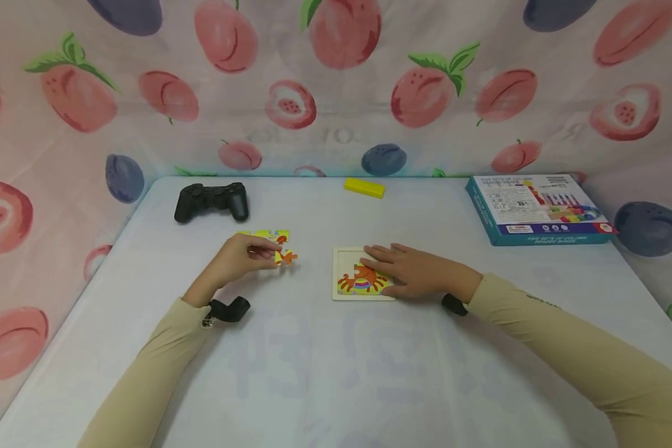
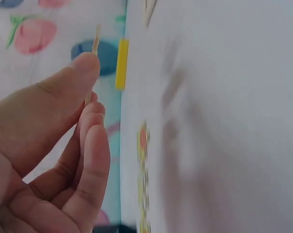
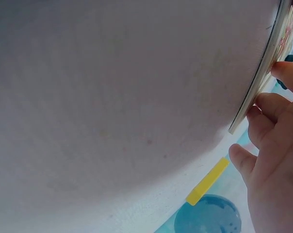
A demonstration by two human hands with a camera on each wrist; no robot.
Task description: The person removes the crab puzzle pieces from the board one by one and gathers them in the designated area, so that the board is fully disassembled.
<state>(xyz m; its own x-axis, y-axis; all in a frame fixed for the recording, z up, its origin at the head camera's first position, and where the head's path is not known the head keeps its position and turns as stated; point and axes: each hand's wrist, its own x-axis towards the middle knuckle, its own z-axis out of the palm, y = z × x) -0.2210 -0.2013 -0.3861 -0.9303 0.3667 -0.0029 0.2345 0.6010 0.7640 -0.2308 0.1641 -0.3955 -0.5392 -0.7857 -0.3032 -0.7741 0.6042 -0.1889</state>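
Observation:
My left hand [image 1: 238, 258] pinches an orange-and-yellow jigsaw piece [image 1: 286, 257] between thumb and fingers, above the table. In the left wrist view the thin piece [image 2: 96, 38] shows edge-on past the thumb tip. Other loose jigsaw pieces [image 1: 280, 235] lie just behind this hand, partly covered by it. To the right is a small square puzzle tray [image 1: 335, 274], in which several fitted pieces form part of an orange crab [image 1: 364, 285] with a rainbow band. My right hand [image 1: 420, 270] rests with extended fingers over the tray's right side, hiding that part; its fingertips touch the tray edge [image 3: 253, 92] in the right wrist view.
A black game controller [image 1: 211, 202] lies at the back left. A yellow block [image 1: 364, 187] sits near the back edge, and a teal-and-white box [image 1: 540, 208] occupies the back right. Fruit-patterned cloth [image 1: 336, 99] hangs behind the white table [image 1: 336, 373].

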